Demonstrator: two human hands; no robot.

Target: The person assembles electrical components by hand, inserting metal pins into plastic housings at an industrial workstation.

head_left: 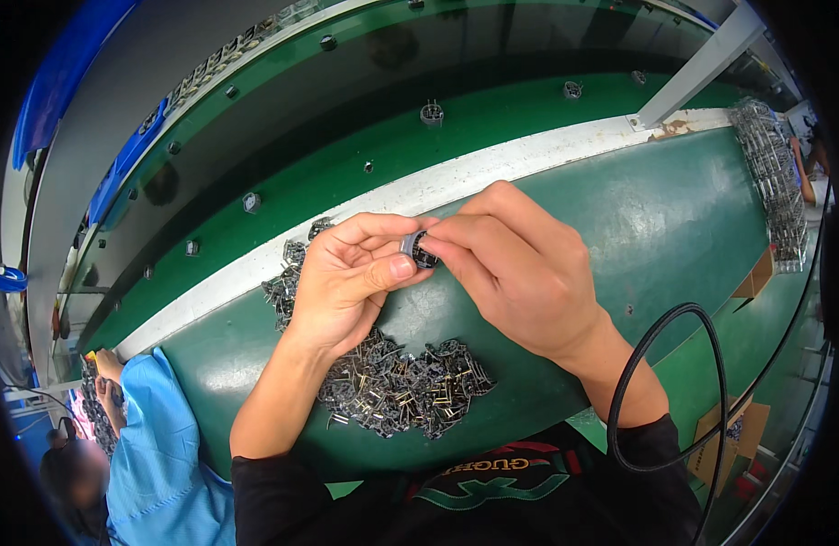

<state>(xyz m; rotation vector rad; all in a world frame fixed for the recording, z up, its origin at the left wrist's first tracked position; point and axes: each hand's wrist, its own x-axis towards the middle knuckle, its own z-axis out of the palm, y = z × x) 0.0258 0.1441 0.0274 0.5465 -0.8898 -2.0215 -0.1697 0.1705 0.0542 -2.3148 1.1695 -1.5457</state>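
My left hand pinches a small round grey-and-black plastic part between thumb and fingers, above the green table. My right hand comes to the same part from the right, its thumb and index finger pressed together at the part's open side. Whatever those right fingertips hold is hidden. Below my wrists lies a heap of small black parts with metal pins. Another pile of similar dark parts sits just left of my left hand, partly covered by it.
Beyond the white ledge, a green conveyor belt carries several spaced round parts. Stacked clear trays stand at the far right. A black cable loops near my right arm. Cardboard boxes are lower right; a co-worker's blue sleeve is left.
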